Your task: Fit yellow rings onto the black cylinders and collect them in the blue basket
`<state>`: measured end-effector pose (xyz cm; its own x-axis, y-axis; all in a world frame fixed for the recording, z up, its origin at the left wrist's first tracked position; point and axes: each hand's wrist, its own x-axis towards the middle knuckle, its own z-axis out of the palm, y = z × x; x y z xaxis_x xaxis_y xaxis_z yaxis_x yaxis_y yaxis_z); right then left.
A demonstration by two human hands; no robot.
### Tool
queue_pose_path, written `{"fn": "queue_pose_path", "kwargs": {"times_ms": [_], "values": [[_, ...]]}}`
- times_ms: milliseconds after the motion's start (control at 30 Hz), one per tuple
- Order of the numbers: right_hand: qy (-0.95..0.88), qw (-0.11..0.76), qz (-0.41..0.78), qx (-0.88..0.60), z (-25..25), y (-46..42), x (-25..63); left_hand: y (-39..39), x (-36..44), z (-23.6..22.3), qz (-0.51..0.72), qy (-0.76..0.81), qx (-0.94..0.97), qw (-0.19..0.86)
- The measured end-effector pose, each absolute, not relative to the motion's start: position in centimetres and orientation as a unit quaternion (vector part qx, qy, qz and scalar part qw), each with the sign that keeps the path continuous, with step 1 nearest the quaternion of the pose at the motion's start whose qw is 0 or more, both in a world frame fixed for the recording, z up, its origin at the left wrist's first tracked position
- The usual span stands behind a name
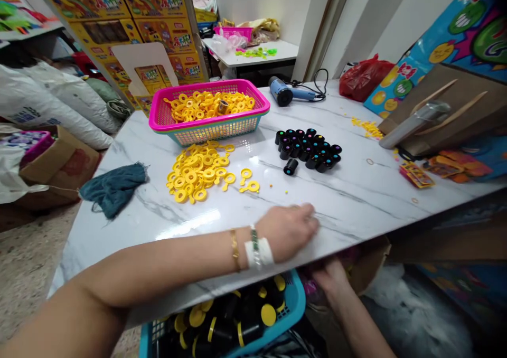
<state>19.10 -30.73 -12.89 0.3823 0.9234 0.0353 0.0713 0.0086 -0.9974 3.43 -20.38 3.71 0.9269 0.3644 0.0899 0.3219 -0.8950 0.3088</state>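
Note:
My left hand [287, 232] rests on the white marbled tabletop near its front edge, fingers curled and closed; whatever is under them, if anything, is hidden. My right hand [330, 276] is below the table edge, its fingers out of sight beside an open cardboard box [370, 263]. Beyond my left hand lies a heap of yellow plastic rings with tabs [200, 170], with a few loose ones to its right. A cluster of small black cylinders with coloured dots [309, 147] stands farther back. One black cylinder [290, 167] lies on its side in front of them.
A pink-rimmed basket [158, 118] holds more yellow rings. Below the table, a blue basket [297, 294] contains black cylinders with yellow caps. A blue heat gun [283, 91], a dark green cloth [114, 186], a red bag [362, 78] and a brown paper bag [443, 115] lie about the table.

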Motion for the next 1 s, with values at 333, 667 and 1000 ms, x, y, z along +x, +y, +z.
{"fn": "queue_pose_path", "kwargs": {"times_ms": [333,667,1000], "values": [[-0.644,0.214,0.498,-0.540,-0.3,-33.7,20.7,-14.1,-3.5,2.3,0.083,0.335,0.938,0.030],[-0.711,0.332,0.077,-0.615,-0.1,-18.9,22.3,-13.1,-2.3,2.3,0.070,0.382,0.921,0.011],[-0.482,0.534,0.145,-0.680,-0.7,-31.2,19.7,-18.7,-0.8,1.9,0.120,0.183,0.973,0.072]]}}
